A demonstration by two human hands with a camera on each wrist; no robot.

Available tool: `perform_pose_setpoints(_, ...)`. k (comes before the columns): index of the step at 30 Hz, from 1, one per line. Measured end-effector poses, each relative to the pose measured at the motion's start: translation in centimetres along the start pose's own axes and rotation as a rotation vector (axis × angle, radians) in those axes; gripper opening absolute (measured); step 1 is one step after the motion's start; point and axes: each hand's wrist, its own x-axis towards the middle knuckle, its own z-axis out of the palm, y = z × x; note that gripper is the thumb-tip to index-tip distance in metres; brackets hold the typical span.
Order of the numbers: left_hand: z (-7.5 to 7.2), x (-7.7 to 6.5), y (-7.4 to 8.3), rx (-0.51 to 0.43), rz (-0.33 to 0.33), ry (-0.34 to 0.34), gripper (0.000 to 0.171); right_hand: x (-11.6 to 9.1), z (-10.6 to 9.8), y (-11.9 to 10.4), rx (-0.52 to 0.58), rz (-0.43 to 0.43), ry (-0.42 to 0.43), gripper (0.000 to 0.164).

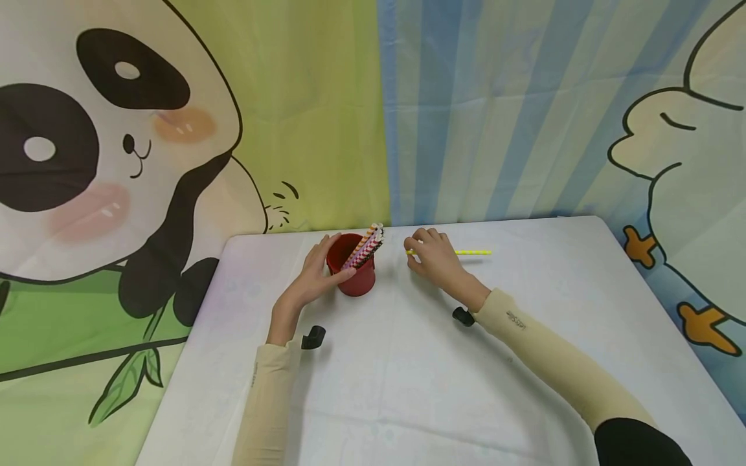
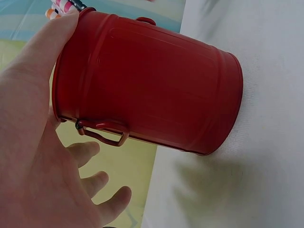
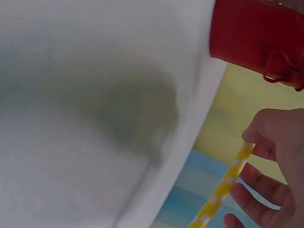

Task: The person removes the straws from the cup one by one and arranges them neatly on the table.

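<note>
A small red metal bucket (image 1: 359, 282) stands on the table, with several patterned paper straws (image 1: 366, 248) leaning out to the right. My left hand (image 1: 311, 278) holds the bucket at its rim from the left; in the left wrist view the thumb lies along the rim and the other fingers spread past the side handle (image 2: 102, 132). To the right of the bucket, my right hand (image 1: 436, 259) pinches one end of a yellow paper straw (image 1: 476, 252) with white dots. That straw (image 3: 223, 190) slants away beneath the fingers in the right wrist view.
White cloth covers the table (image 1: 373, 388). Behind it hangs a printed backdrop (image 1: 326, 116) with a panda at left and a white bird figure at right. Black wrist devices (image 1: 313, 337) sit by both forearms.
</note>
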Motion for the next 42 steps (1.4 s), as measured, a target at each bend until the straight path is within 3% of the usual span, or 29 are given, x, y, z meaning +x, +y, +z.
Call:
perform_pose_setpoints(8, 0.1, 0.0, -0.1, -0.002, 0.012, 0.002, 0.088, 0.5, 2.3, 0.0, -0.073, 0.005, -0.051, 0.011)
perform_pose_setpoints(21, 0.2, -0.1, -0.1, -0.004, 0.008, 0.006, 0.089, 0.9, 3.9, 0.2, -0.089, 0.068, -0.133, 0.013)
perform_pose_setpoints(42, -0.2, 0.0, -0.1, 0.002, 0.009, -0.006, 0.089, 1.0, 4.1, 0.4, -0.043, 0.114, -0.149, 0.017)
